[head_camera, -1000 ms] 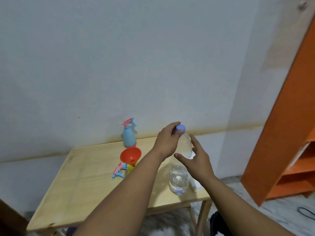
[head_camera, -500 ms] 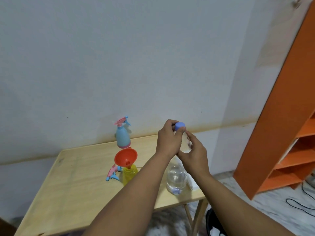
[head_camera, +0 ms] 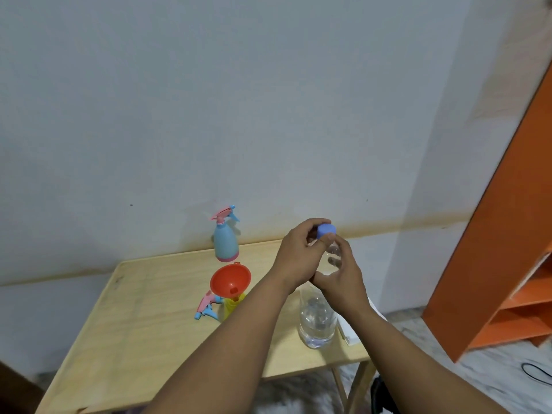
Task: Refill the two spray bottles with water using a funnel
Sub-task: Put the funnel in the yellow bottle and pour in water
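Both hands are busy at the top of the clear water bottle.

The left hand [head_camera: 301, 252] pinches the blue cap [head_camera: 326, 230] with curled fingers; the right hand [head_camera: 340, 276] wraps the neck of the clear water bottle [head_camera: 316, 324] just under it. The bottle stands on the wooden table [head_camera: 143, 324] below both hands. To the left of the left hand, the red funnel [head_camera: 230, 279] sits in the yellow spray bottle [head_camera: 233, 306], and a loose sprayer head [head_camera: 207, 306] lies beside it. Farther behind, the blue spray bottle [head_camera: 225, 240] stands upright.
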